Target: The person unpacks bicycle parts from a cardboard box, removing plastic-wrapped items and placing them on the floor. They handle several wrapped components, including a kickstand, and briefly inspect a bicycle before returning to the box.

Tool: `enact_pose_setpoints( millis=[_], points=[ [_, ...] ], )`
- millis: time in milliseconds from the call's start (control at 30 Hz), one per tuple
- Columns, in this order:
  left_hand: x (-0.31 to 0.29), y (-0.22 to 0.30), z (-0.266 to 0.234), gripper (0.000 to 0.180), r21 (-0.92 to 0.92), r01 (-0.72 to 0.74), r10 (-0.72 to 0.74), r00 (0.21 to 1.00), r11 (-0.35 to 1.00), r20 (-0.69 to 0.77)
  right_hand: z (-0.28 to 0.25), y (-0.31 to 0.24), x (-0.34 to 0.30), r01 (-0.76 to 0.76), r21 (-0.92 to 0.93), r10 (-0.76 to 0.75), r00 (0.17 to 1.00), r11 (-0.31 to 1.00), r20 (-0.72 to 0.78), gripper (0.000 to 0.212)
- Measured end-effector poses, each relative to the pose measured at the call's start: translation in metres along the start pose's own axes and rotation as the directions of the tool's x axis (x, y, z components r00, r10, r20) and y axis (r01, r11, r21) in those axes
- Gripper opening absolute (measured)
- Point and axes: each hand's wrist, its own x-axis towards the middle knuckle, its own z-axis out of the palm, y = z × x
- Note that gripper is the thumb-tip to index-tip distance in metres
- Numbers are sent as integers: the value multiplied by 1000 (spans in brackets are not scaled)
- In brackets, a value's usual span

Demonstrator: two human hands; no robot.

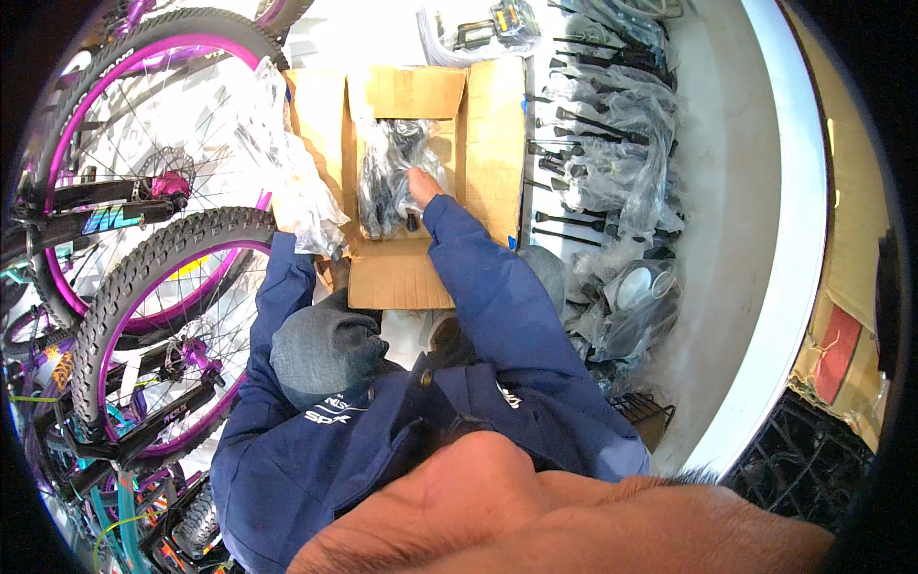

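Where right fingers (pixel 418 182) touch, bag (pixel 382 180) lies leftward.

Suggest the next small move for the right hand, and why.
I'd probably firm up the right hand on the plastic-bagged dark parts, then lift slightly: it is already at the bag, and the cardboard box stands open around them. Whether the grip is already tight, I can't tell.

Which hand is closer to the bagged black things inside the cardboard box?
Right. The right hand touches the bagged black things; the left sleeve ends by clear plastic left of the box, its hand mostly hidden.
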Motion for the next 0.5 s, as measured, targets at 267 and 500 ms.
enact_pose_setpoints(
  millis=[267, 500],
  points=[
    [1, -8, -3, 19, 302, -36, 83, 986, 953, -145, -31, -26, -30, -95, -183, 114, 989, 978, 98, 63],
    [-1, -13, 8, 20, 436, -76, 161, 974, 897, -162, -12, -12, -77, 140, -394, -75, 981, 908, 178, 54]
  ],
)
